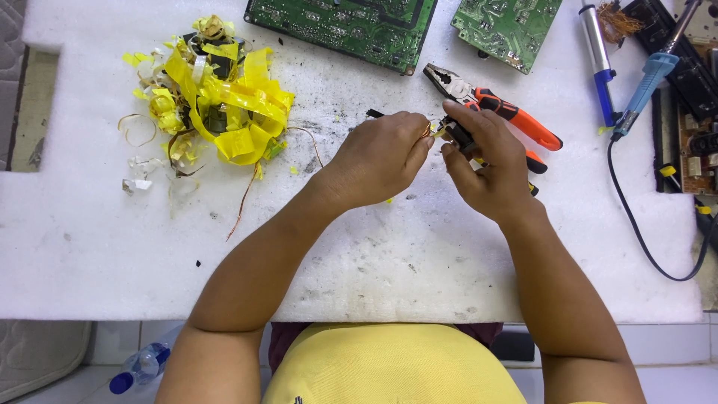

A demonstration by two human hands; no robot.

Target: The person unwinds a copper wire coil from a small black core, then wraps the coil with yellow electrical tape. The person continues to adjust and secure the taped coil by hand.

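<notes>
My left hand [378, 158] and my right hand [488, 163] meet over a white foam sheet [112, 247]. Between their fingertips is a small black part with yellow tape and thin copper wire [441, 132]. Both hands pinch it: the left holds the wire end, the right holds the black body. Most of the part is hidden by my fingers. Orange-handled pliers [501, 112] lie just behind my right hand, jaws pointing up and left.
A heap of peeled yellow tape and copper wire scraps [217, 97] lies at the upper left. Two green circuit boards [351, 22] [505, 26] sit along the far edge. Soldering tools with blue handles [598, 52] [647, 78] lie at the right. A plastic bottle [138, 368] is on the floor.
</notes>
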